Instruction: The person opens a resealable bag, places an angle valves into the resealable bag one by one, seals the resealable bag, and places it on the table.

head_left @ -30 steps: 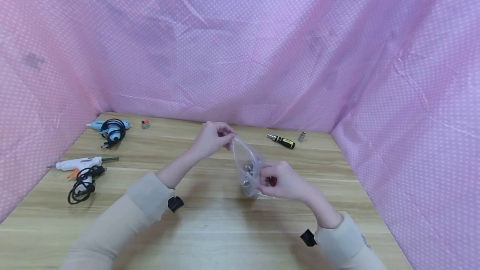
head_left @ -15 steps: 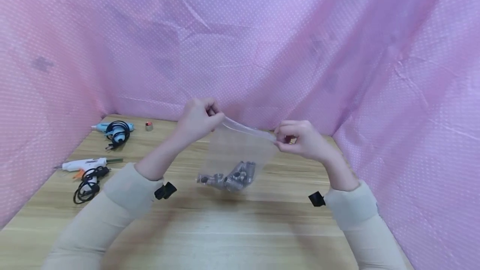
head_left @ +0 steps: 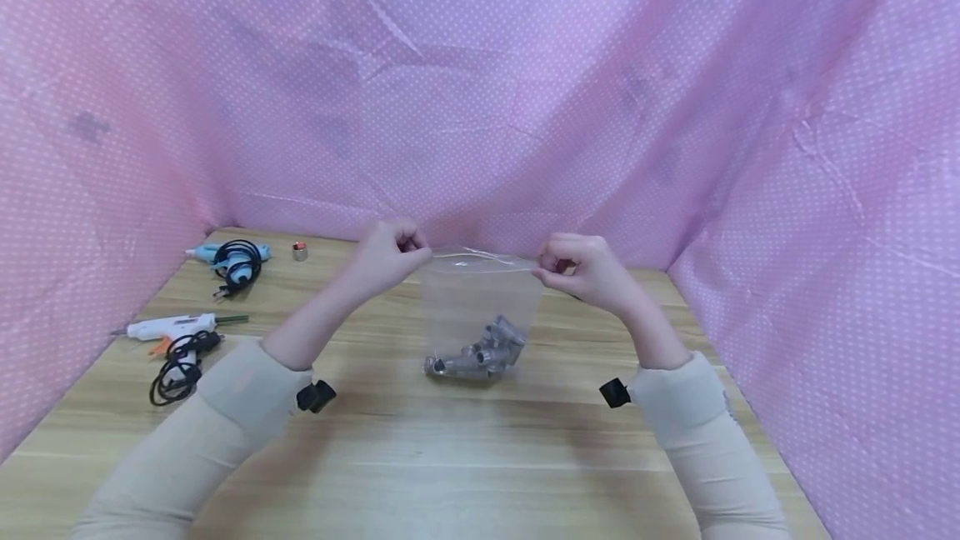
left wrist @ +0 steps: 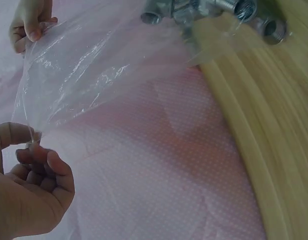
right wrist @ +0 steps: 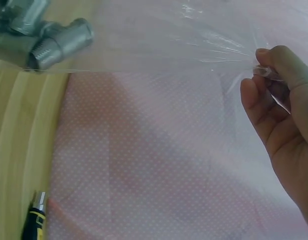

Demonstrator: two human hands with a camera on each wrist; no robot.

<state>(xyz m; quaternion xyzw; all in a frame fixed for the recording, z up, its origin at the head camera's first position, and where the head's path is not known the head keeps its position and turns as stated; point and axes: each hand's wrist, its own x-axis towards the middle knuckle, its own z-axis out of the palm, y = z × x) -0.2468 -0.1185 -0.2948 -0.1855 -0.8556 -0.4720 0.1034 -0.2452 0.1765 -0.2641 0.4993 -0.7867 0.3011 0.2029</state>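
Up front, in the head view, I see both hands raised above the tabletop [head_left: 480, 448] with a clear plastic bag [head_left: 480, 307] stretched between them. My left hand [head_left: 384, 255] pinches the bag's top left corner, fingers curled tight on the film; my right hand [head_left: 581, 267] pinches the top right corner the same way. The bag hangs upright, and a cluster of metal fittings [head_left: 476, 355] sags in its bottom, low over the wood near the tabletop's middle. Far left lie a white glue gun [head_left: 168, 327] with its black cord [head_left: 176, 361], and behind it a blue glue gun [head_left: 228, 257] wrapped in cord. A small metal piece [head_left: 300, 252] sits just beside that one, near the pink dotted cloth [head_left: 480, 90] that walls the space.

From the left wrist, I see the left hand [left wrist: 29, 200] close, thumb and fingers clamped on a corner of the bag [left wrist: 94, 65]. The right hand [left wrist: 29, 22] holds the far corner, and the fittings [left wrist: 213, 12] press against the film at the top of the picture.

From the right wrist, the right hand [right wrist: 281, 105] grips the bag's edge [right wrist: 193, 35] between thumb and fingertips. Two threaded fittings [right wrist: 49, 40] show through the plastic at upper left. Below, on the tabletop's edge, lies a screwdriver with a black and yellow handle [right wrist: 35, 222].
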